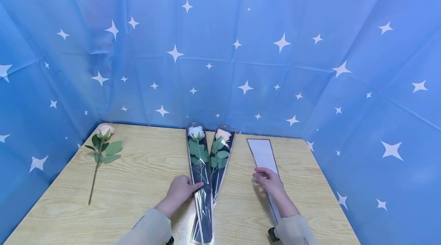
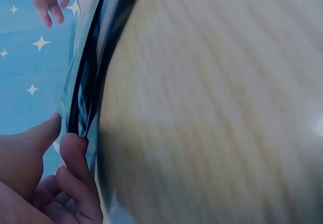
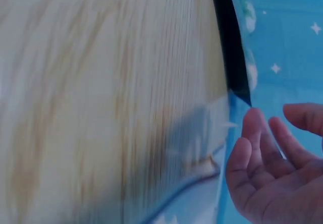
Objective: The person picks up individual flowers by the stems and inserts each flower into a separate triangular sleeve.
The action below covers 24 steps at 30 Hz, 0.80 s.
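Observation:
Two wrapped roses lie crossed mid-table: a white rose [image 1: 196,133] in a clear and black sleeve [image 1: 205,210], and a peach rose [image 1: 223,135] in a similar sleeve beneath it. My left hand [image 1: 180,193] pinches the edge of the white rose's sleeve between thumb and fingers; in the left wrist view the left hand [image 2: 65,178] holds that dark edge. To the right, a long white tapered sleeve [image 1: 262,153] lies on the table. Over its middle is my right hand [image 1: 272,185]; in the right wrist view the right hand [image 3: 277,173] has relaxed, slightly bent fingers holding nothing.
An unwrapped pale pink rose [image 1: 105,130] with green leaves and a bare stem lies at the left of the wooden table [image 1: 144,160]. A blue curtain [image 1: 213,46] with white stars stands behind the table and along both sides.

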Available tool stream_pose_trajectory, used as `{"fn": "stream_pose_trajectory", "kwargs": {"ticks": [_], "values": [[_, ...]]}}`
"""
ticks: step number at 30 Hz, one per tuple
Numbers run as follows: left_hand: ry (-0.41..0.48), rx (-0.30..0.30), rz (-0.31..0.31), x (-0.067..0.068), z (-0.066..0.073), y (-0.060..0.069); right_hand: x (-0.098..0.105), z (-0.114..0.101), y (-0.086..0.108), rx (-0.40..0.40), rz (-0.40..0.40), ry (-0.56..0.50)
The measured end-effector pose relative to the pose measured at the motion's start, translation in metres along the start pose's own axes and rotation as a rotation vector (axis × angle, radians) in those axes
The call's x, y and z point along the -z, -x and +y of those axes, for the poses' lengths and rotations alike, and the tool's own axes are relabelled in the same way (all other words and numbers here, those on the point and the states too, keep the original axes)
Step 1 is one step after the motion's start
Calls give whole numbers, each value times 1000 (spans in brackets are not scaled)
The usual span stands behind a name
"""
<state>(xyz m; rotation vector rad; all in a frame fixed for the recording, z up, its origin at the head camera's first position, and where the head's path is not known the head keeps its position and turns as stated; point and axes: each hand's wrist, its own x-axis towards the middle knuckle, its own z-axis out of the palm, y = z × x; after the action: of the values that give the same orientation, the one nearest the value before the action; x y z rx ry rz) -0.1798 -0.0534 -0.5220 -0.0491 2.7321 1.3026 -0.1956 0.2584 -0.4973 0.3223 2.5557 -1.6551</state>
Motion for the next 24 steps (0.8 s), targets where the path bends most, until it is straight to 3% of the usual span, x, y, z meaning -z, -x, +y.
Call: {"fn": "stream_pose_trajectory", "kwargs": {"ticks": [5,11,15,18,24], "values": [[-39,1,17,17,-5,-1,18,6,7,0,32,98],[-62,49,73,65,-15,-2,41,17,14,-24,75,287],[-133,65,141,105,-34,-7,61,29,12,-4,112,355],[-159,101,159,133,-51,-7,76,40,10,7,121,399],[-207,198,190,179,-88,0,94,50,6,-1,77,440]]}}
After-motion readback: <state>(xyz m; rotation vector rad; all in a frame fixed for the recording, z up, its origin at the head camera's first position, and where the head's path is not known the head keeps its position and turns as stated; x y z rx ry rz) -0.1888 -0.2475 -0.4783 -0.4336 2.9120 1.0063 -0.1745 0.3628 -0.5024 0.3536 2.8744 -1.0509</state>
